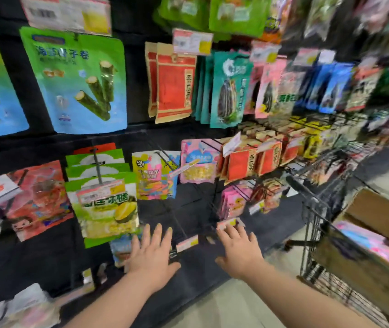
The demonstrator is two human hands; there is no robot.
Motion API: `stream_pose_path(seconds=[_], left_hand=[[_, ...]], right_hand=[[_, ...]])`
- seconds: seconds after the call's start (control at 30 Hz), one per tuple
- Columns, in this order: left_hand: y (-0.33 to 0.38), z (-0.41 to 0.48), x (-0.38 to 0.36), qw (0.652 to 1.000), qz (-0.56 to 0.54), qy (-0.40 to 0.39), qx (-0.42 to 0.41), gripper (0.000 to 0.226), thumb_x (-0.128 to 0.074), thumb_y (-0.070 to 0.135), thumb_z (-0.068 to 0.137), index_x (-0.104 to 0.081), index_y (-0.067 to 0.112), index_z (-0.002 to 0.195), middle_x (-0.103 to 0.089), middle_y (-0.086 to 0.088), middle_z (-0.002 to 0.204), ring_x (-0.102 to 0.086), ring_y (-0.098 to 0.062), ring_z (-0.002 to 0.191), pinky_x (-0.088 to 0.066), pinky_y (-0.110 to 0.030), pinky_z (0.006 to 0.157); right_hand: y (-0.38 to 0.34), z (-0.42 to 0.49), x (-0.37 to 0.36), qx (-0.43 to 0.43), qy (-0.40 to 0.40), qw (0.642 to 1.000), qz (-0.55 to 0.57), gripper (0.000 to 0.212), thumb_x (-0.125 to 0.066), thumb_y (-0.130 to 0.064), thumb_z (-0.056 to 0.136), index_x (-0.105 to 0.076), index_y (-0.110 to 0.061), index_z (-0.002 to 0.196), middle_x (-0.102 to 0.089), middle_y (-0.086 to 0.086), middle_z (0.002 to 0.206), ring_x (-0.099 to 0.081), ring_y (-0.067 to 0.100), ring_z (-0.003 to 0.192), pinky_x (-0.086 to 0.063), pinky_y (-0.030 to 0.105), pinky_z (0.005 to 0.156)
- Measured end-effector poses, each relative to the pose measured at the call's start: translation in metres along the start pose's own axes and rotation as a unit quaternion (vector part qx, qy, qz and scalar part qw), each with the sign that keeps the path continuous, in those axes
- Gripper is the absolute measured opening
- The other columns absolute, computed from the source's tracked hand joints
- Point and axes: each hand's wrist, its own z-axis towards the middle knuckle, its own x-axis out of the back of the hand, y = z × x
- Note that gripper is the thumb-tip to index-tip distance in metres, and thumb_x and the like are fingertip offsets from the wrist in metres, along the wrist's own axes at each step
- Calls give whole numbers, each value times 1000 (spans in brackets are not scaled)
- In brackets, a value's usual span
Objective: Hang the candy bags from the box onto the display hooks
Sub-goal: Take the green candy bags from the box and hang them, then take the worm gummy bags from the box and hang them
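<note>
A black wire cart point(316, 216) stands at the right on a pale floor point(236, 304). High on the black back panel point(136, 91) hang green-and-blue seaweed-roll packs point(75, 81), kraft-and-red seed packs point(174, 88) and teal seed packs point(231, 88). A pink-and-yellow price label point(192, 41) sits just above the red ones.

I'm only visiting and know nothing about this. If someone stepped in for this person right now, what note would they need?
Left hand: open, holding nothing, fingers spread towards the lower display.
Right hand: open, holding nothing, reaching the same way.
Box: in the cart on the right, with pink candy bags inside.
Done: many bags hang on the display; I cannot tell which came from the box.
Left: take bags from the box and hang them. The tagged hook between the hands looks bare.
</note>
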Motion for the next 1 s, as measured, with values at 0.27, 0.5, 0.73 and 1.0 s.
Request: stream_pose_path(seconds=[0.27, 0.5, 0.73, 1.0], left_hand=[[183, 14, 13, 995, 8, -3, -100, 86, -39, 60, 93, 7, 21, 155, 8, -5, 163, 10, -33, 149, -5, -52, 120], [378, 20, 11, 979, 17, -26, -203, 85, -39, 60, 93, 7, 24, 155, 9, -2, 163, 11, -30, 149, -4, -52, 120], [506, 24, -4, 957, 41, -62, -281, 87, -40, 62, 92, 7, 24, 155, 11, -1, 163, 14, -29, 149, 0, -51, 120], [600, 67, -14, 933, 82, -55, -345, 86, -41, 62, 91, 0, 23, 155, -1, -3, 163, 4, -31, 150, -7, -53, 119]], right_hand=[[176, -76, -10, -120, 26, 992, 26, 74, -49, -46, 91, -10, -26, 151, -11, 3, 160, -4, 31, 148, -13, 52, 116], [344, -154, -37, -226, 33, 972, 55, 71, -48, -43, 90, -16, -25, 151, -17, 3, 158, -11, 28, 147, -17, 50, 116], [454, -202, -70, -302, -14, 948, 101, 73, -48, -47, 91, -12, -26, 151, -12, 5, 159, -6, 33, 148, -13, 51, 117], [531, -217, -98, -372, -35, 914, 161, 74, -50, -49, 91, -12, -28, 151, -14, 3, 159, -11, 30, 146, -15, 50, 116]])
